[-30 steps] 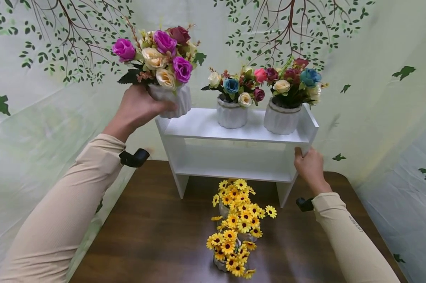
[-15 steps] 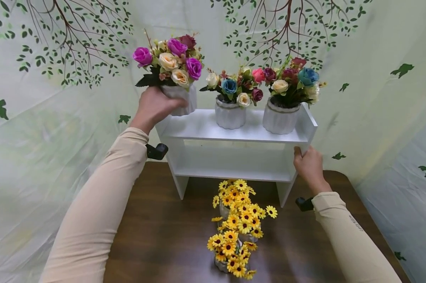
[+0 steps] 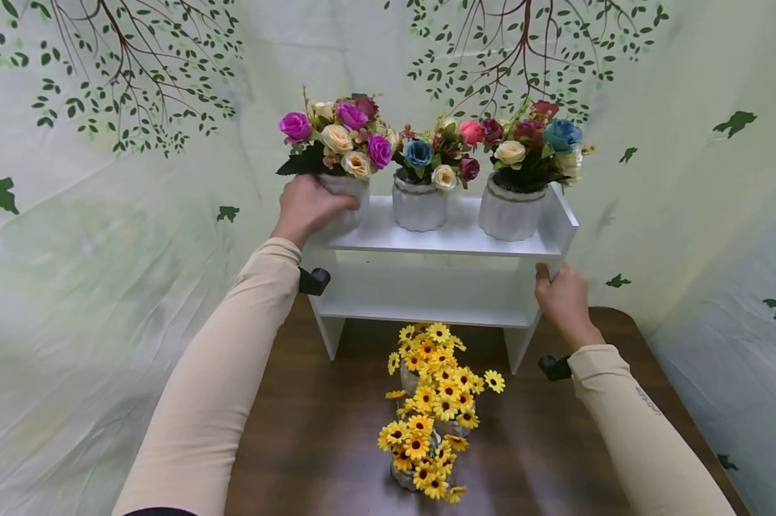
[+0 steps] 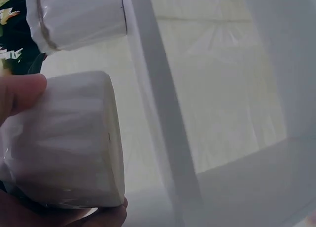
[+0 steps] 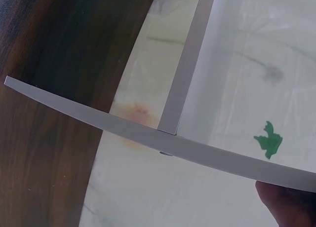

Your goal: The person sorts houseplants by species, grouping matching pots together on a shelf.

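My left hand grips a white ribbed flowerpot with purple, cream and dark red roses. It is over the left end of a white two-tier shelf. In the left wrist view, a gap shows between the pot's base and the top board. Two more potted rose bunches stand on that board: one with a blue rose in the middle, another at the right. My right hand holds the shelf's right side panel; a fingertip shows at its edge.
Several yellow daisy bunches in grey-white pots stand in a column on the brown table, in front of the shelf. Behind is a pale curtain printed with branches and leaves. The shelf's raised right end borders the right pot.
My left hand has moved right and down with the potted roses, from beyond the shelf's left end to close over the top board. My right hand keeps its place on the side panel.
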### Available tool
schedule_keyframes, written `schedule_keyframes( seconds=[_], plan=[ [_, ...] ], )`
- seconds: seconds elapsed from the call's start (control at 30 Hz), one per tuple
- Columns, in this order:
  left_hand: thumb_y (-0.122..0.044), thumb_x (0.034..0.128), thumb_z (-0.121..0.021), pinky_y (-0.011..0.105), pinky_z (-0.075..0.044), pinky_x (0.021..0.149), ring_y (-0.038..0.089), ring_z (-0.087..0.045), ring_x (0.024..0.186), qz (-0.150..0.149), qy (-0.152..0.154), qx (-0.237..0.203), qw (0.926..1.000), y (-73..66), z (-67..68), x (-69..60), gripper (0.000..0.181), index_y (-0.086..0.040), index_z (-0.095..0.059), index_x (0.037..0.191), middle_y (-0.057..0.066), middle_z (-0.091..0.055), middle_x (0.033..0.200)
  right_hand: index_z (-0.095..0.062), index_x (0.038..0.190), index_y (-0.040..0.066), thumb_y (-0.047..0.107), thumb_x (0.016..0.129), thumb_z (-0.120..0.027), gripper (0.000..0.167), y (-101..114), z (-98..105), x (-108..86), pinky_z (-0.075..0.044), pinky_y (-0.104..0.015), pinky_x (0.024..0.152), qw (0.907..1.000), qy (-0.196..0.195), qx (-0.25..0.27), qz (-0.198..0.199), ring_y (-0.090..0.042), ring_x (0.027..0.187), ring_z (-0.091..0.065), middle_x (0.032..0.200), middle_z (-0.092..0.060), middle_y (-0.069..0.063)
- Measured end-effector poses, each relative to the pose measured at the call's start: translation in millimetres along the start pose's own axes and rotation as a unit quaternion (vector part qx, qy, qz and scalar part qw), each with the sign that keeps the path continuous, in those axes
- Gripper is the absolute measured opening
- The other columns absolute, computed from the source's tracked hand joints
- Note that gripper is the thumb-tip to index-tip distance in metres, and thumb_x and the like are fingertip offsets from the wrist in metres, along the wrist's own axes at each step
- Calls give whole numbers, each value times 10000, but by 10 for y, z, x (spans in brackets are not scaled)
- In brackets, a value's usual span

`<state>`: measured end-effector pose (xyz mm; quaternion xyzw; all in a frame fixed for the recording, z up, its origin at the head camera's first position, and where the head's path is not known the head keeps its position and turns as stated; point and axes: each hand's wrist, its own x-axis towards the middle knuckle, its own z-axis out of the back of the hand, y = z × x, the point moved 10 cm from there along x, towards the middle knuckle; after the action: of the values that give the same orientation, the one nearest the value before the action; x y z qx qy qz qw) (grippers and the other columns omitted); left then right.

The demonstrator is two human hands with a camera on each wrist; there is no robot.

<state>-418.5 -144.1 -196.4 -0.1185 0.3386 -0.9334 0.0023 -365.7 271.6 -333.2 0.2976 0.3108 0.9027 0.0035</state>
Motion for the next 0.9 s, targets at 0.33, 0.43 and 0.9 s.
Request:
schedule_keyframes(
  seconds=[0.33, 0.43, 0.9],
  plan=[
    [-369, 748, -807, 426, -475, 1037, 304, -573, 1173, 347, 22, -348, 9988, 49, -130, 13, 753, -10, -524, 1346, 181, -610, 1349, -550, 750, -47, 133, 980, -530, 292, -4, -5, 33, -338, -349, 500, 9999, 36, 93, -36, -335, 562, -489, 633, -557, -213],
    [-372, 754, -806, 420, -463, 1055, 293, -565, 1181, 450, 33, -437, 9980, 70, -155, 6, 744, -6, -531, 1341, 176, -607, 1357, -558, 753, -54, 129, 977, -532, 291, -3, -2, 44, -358, -376, 507, 9999, -31, 120, 0, -348, 566, -496, 645, -571, -234],
    [-300, 771, -799, 395, -462, 1029, 260, -548, 1095, 501, -280, -1109, 9922, 180, -284, 34, 560, 0, -604, 1202, 168, -638, 1214, -594, 762, -105, 117, 961, -548, 302, -14, 46, 24, -424, -557, 571, 9994, -259, 113, 185, -432, 601, -535, 697, -620, -333]
  ],
)
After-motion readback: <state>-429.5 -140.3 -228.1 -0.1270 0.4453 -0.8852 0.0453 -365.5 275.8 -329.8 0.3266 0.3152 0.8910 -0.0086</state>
